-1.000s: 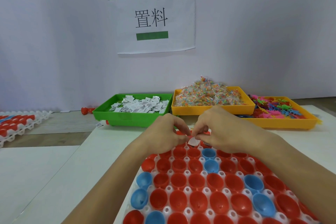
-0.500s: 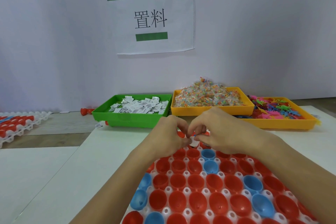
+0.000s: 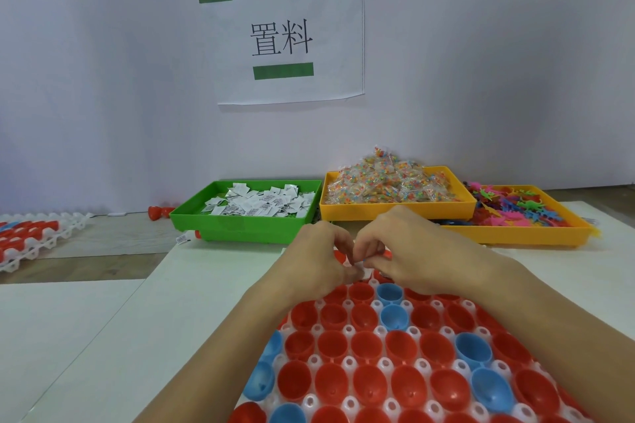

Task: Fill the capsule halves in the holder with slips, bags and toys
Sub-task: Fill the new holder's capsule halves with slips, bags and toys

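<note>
A: Left hand (image 3: 318,259)?
B: Curled, thumb and fingertips pinching a small white slip (image 3: 361,271). Grip clenched on that slip.

A: Right hand (image 3: 405,251)?
B: Curled too, fingertips meeting the same slip from the 3 o'clock side. Grasping it likewise. Other pieces possibly tucked under the palm; cannot tell.

A: Position of the slip?
B: Between both hands, above the 12 o'clock edge of the holder (image 3: 348,330), just over the far row of cups. Touching a cup or not: cannot tell.

A: Holder contents?
B: Red capsule halves (image 3: 366,345) in most sockets, open side up. Blue capsule halves (image 3: 393,316) scattered among them, two near centre, more toward 3 and 9 o'clock. Visible cups bare inside.

A: Supplies?
B: Three trays at 12 o'clock along the wall. Green tray (image 3: 240,227) with white slips, toward 11. Yellow tray (image 3: 395,211) heaped with small clear bags (image 3: 388,182) of coloured bits, dead centre. Second yellow tray (image 3: 515,233) with bright plastic toys (image 3: 515,208), toward 1, partly behind the first.

A: Elsewhere on the tabletop (image 3: 86,336)?
B: Second holder (image 3: 31,237) with red halves far out at 9 o'clock. Small red piece (image 3: 159,212) near the wall beside the green tray. Paper sign (image 3: 288,38) with green tape taped to the wall above.
</note>
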Action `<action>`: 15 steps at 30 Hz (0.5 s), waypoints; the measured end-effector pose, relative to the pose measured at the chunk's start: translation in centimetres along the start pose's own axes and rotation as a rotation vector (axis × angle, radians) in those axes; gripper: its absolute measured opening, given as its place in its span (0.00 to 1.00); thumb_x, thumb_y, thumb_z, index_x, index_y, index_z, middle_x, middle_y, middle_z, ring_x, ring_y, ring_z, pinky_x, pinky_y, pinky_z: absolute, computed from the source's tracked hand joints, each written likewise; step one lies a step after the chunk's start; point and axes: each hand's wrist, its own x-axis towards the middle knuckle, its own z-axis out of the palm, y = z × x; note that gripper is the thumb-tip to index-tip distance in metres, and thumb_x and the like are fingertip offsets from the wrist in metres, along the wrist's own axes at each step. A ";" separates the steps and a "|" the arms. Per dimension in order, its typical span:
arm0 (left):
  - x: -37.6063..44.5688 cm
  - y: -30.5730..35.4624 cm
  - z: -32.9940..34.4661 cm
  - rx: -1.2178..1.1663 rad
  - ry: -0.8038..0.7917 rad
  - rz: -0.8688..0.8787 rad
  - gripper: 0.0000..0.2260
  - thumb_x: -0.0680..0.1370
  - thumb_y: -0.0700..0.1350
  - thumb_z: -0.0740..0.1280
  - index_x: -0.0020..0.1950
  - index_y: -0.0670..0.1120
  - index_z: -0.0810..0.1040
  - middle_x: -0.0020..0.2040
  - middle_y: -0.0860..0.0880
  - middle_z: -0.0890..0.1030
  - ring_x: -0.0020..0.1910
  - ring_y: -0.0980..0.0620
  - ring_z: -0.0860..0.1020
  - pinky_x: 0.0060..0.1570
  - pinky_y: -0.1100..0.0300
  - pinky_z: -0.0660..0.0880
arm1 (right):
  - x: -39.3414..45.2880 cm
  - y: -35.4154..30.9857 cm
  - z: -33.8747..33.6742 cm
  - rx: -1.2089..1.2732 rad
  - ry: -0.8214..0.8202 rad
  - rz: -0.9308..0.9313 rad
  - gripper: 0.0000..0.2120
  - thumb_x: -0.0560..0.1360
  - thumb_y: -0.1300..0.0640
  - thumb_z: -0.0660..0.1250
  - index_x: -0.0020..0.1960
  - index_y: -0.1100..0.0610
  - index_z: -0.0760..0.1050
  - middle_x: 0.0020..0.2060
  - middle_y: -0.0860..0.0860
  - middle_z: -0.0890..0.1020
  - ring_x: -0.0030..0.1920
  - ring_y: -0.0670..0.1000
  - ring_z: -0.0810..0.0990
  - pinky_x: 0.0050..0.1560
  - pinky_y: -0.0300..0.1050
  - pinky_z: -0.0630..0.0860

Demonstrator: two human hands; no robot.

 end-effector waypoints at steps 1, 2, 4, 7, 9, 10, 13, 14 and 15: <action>0.0 0.0 -0.1 -0.005 -0.006 0.002 0.06 0.71 0.48 0.77 0.45 0.50 0.84 0.40 0.60 0.78 0.40 0.77 0.70 0.37 0.79 0.65 | 0.0 0.1 0.0 0.002 0.003 0.001 0.06 0.77 0.56 0.69 0.49 0.48 0.84 0.40 0.40 0.84 0.43 0.38 0.80 0.46 0.37 0.79; 0.0 0.1 -0.3 -0.009 -0.007 0.004 0.06 0.71 0.49 0.78 0.45 0.50 0.84 0.41 0.59 0.78 0.41 0.76 0.71 0.38 0.79 0.65 | 0.0 0.1 -0.1 -0.001 0.007 0.002 0.06 0.77 0.57 0.69 0.49 0.48 0.85 0.40 0.40 0.84 0.42 0.37 0.80 0.46 0.36 0.78; 0.1 0.2 -0.5 -0.008 0.010 -0.002 0.05 0.71 0.49 0.77 0.44 0.51 0.85 0.42 0.58 0.79 0.41 0.70 0.73 0.37 0.77 0.66 | 0.0 0.2 -0.1 -0.009 0.011 -0.003 0.07 0.77 0.57 0.69 0.49 0.48 0.85 0.40 0.40 0.84 0.41 0.36 0.79 0.45 0.33 0.76; 0.1 0.4 -0.6 0.005 0.019 -0.013 0.04 0.72 0.46 0.77 0.41 0.54 0.84 0.40 0.58 0.78 0.39 0.65 0.74 0.36 0.75 0.66 | 0.1 0.2 0.0 -0.009 0.009 -0.009 0.07 0.77 0.57 0.69 0.50 0.49 0.85 0.41 0.41 0.85 0.41 0.37 0.79 0.44 0.31 0.75; 0.0 0.4 -0.5 0.013 0.006 -0.020 0.07 0.72 0.46 0.77 0.39 0.56 0.81 0.39 0.60 0.77 0.39 0.64 0.74 0.35 0.76 0.66 | 0.0 0.0 0.0 -0.004 0.001 -0.008 0.07 0.78 0.57 0.69 0.50 0.49 0.85 0.42 0.41 0.85 0.42 0.38 0.80 0.45 0.33 0.77; 0.0 0.5 -0.5 0.016 0.002 -0.028 0.08 0.72 0.46 0.77 0.39 0.56 0.80 0.39 0.60 0.77 0.39 0.64 0.74 0.35 0.76 0.66 | 0.0 0.0 0.0 -0.002 -0.002 -0.006 0.07 0.78 0.58 0.69 0.51 0.49 0.85 0.42 0.42 0.85 0.42 0.38 0.80 0.45 0.34 0.78; -0.1 0.4 -0.3 0.024 -0.003 -0.042 0.07 0.72 0.45 0.77 0.40 0.55 0.80 0.39 0.61 0.76 0.39 0.65 0.73 0.35 0.76 0.66 | 0.0 -0.2 -0.1 0.004 -0.009 -0.001 0.07 0.78 0.58 0.69 0.51 0.50 0.85 0.43 0.42 0.85 0.44 0.39 0.81 0.47 0.35 0.78; -0.1 0.4 -0.2 0.018 -0.003 -0.044 0.07 0.72 0.45 0.76 0.40 0.55 0.80 0.39 0.61 0.76 0.38 0.65 0.72 0.35 0.76 0.66 | -0.1 -0.2 -0.1 0.005 -0.007 0.001 0.07 0.78 0.58 0.69 0.51 0.50 0.85 0.43 0.42 0.85 0.44 0.39 0.81 0.47 0.36 0.79; -0.1 0.4 -0.1 0.009 0.000 -0.049 0.07 0.72 0.45 0.76 0.40 0.54 0.80 0.39 0.60 0.76 0.38 0.66 0.72 0.35 0.76 0.66 | -0.1 -0.2 -0.1 0.004 -0.005 0.004 0.07 0.78 0.58 0.69 0.51 0.50 0.85 0.43 0.41 0.85 0.44 0.39 0.81 0.48 0.37 0.79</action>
